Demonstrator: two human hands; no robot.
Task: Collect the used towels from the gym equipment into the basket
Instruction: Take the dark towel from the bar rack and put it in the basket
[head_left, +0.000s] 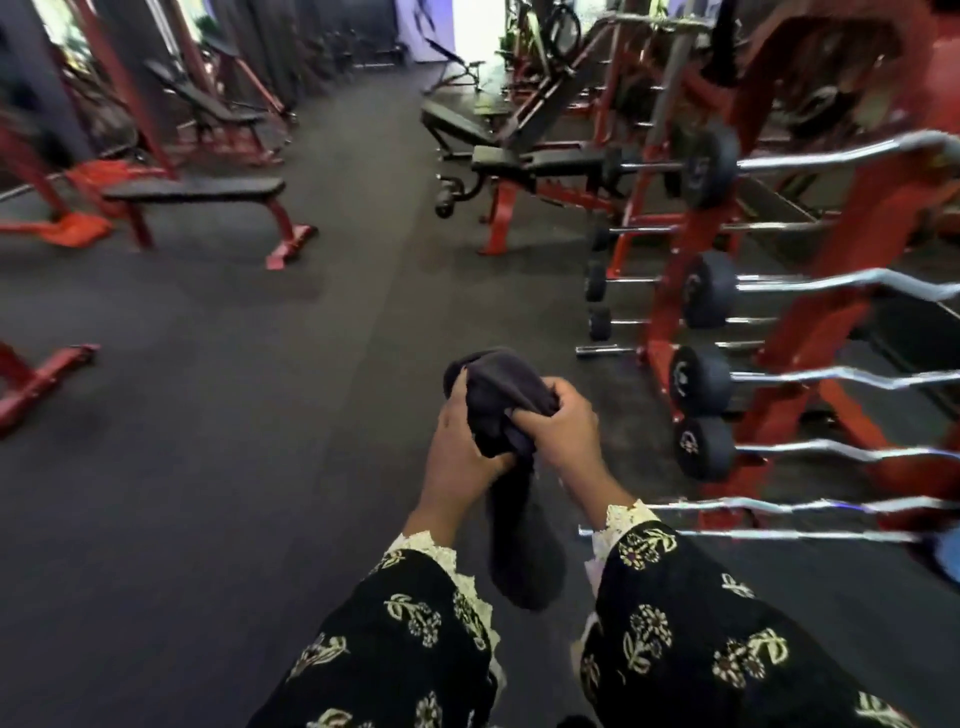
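Note:
A dark grey towel (498, 387) is bunched between both my hands in the lower middle of the view, and its loose end (522, 551) hangs down between my forearms. My left hand (457, 447) grips the towel from the left. My right hand (563, 421) grips it from the right, fingers closed over the cloth. Both sleeves are black with a pale flower print and lace cuffs. No basket is in view.
A red rack of barbells (727, 291) with chrome bars stands close on my right. A black flat bench (197, 189) on red legs is at the left, an adjustable bench (535, 161) ahead. Dark rubber floor (260, 415) runs between them as an aisle.

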